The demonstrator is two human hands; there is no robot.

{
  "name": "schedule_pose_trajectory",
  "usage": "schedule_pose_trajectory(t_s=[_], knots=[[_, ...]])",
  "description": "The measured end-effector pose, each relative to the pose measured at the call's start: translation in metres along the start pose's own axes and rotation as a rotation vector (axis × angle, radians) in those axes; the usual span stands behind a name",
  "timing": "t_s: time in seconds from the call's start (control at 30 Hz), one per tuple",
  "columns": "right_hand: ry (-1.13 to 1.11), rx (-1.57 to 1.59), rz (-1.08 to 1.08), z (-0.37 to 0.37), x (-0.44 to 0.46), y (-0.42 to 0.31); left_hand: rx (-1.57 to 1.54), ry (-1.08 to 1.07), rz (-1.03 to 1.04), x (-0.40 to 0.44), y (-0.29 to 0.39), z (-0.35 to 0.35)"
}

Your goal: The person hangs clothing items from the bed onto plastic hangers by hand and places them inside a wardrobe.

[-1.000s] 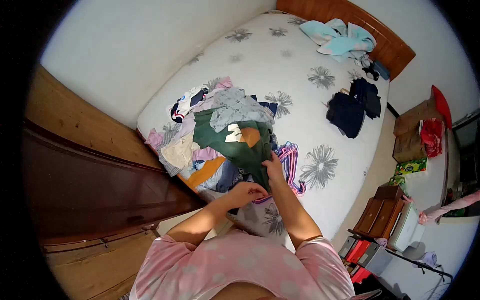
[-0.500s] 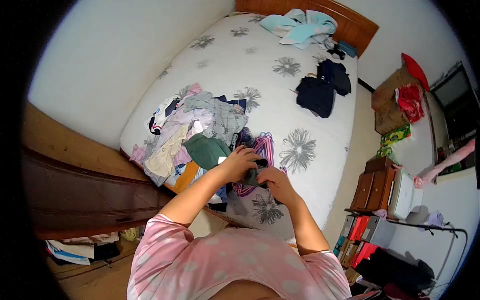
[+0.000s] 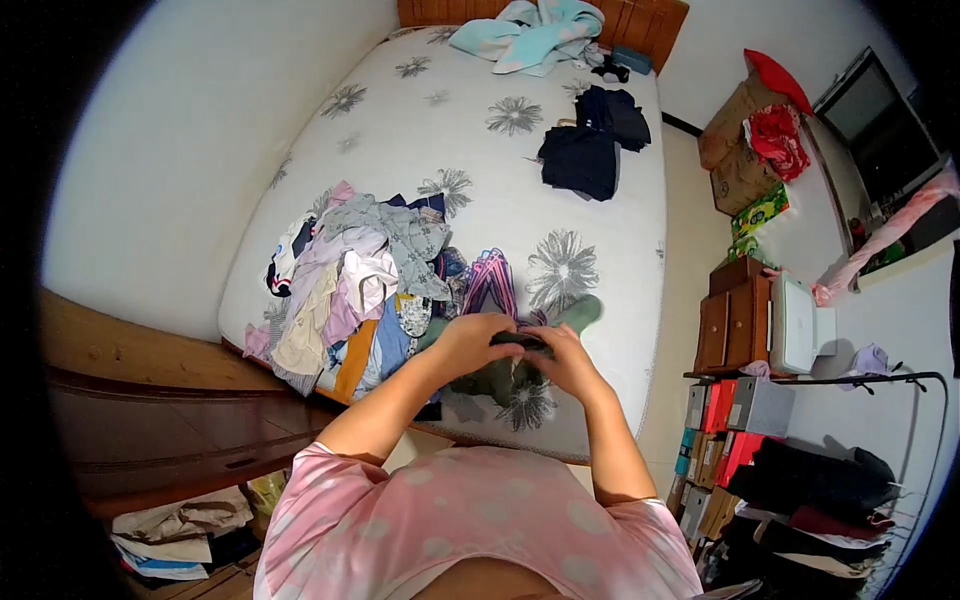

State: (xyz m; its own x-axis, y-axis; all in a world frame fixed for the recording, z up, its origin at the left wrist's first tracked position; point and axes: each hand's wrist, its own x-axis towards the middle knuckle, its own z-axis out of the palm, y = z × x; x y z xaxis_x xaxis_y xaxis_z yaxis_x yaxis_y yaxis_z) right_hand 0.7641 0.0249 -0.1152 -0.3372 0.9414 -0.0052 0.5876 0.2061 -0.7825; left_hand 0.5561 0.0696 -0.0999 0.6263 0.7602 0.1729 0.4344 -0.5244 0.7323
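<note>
My left hand (image 3: 477, 343) and my right hand (image 3: 562, 358) are close together over the near edge of the bed. Both grip the dark green garment (image 3: 490, 383) near its opening, and its pale green sleeve end (image 3: 580, 314) sticks out beyond my right hand. Pink and purple hangers (image 3: 490, 283) lie just behind my hands. To the left is a heap of mixed clothes, with a grey patterned garment (image 3: 390, 232), a cream one (image 3: 305, 325) and an orange one (image 3: 355, 360).
Folded dark clothes (image 3: 580, 160) and a light blue blanket (image 3: 525, 40) lie farther up the mattress (image 3: 590, 240). A dark wooden panel (image 3: 190, 410) stands at the left. Boxes, drawers (image 3: 735, 320) and a clothes rack (image 3: 850, 378) are on the right.
The green garment has been pulled off the heap toward me and gathered between both hands. The view has turned, so the bed and heap appear farther left.
</note>
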Motion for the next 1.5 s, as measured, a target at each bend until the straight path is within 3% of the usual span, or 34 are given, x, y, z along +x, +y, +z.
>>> schedule_pose_trajectory(t_s=[0.1,0.3,0.4,0.43,0.53,0.57,0.63,0.7,0.8,0.87,0.93,1.0,1.1,1.2,1.3,1.4,1.43,1.5], knots=[[0.046,0.177,0.147,0.000,0.004,-0.005,-0.009,0.051,-0.105,-0.003,-0.009,-0.009],[0.146,0.208,0.044,0.009,0.002,-0.014,0.243,0.264,-0.194,-0.040,-0.054,-0.020],[0.108,0.284,0.087,0.015,0.005,-0.021,0.107,0.293,-0.412,-0.054,-0.054,-0.024],[0.086,0.308,0.109,0.017,0.006,-0.023,0.032,0.274,-0.442,-0.060,-0.062,-0.022],[0.195,0.400,0.152,0.032,0.013,-0.007,-0.977,0.184,-0.807,-0.065,-0.061,-0.028],[0.217,0.469,0.185,0.038,0.016,0.001,-1.106,0.079,-0.781,-0.070,-0.054,-0.035],[0.264,0.605,0.257,0.052,0.020,0.022,-1.115,-0.031,-0.934,-0.080,-0.049,-0.047],[0.229,0.602,0.296,0.069,0.024,0.046,-1.437,-0.029,-0.825,-0.087,-0.052,-0.034],[0.141,0.601,0.353,0.106,0.027,0.094,-1.392,0.129,-0.936,-0.094,-0.052,-0.036],[0.068,0.667,0.441,0.130,0.025,0.126,-1.174,0.318,-1.068,-0.093,-0.045,-0.040],[0.055,0.805,0.612,0.149,0.024,0.161,-1.264,0.458,-1.138,-0.111,-0.076,-0.027],[0.107,0.877,0.775,0.170,0.024,0.194,-1.270,0.522,-1.170,-0.121,-0.073,-0.020],[0.127,0.827,0.831,0.208,0.029,0.255,-1.303,0.561,-1.202,-0.136,-0.066,-0.013],[0.128,0.967,0.910,0.233,0.043,0.293,-1.284,0.634,-1.285,-0.150,-0.055,-0.010],[0.202,0.861,0.804,0.270,0.056,0.334,-1.085,0.727,-1.467,-0.137,-0.026,-0.021],[0.222,0.361,0.852,0.265,0.079,0.307,-1.184,0.735,-1.442,-0.157,-0.038,-0.018],[0.217,0.236,0.842,0.266,0.084,0.303,-1.090,0.773,-1.531,-0.146,-0.026,-0.023],[0.208,-0.018,0.815,0.267,0.092,0.299,-1.097,0.699,-1.528,-0.149,-0.032,-0.025]])
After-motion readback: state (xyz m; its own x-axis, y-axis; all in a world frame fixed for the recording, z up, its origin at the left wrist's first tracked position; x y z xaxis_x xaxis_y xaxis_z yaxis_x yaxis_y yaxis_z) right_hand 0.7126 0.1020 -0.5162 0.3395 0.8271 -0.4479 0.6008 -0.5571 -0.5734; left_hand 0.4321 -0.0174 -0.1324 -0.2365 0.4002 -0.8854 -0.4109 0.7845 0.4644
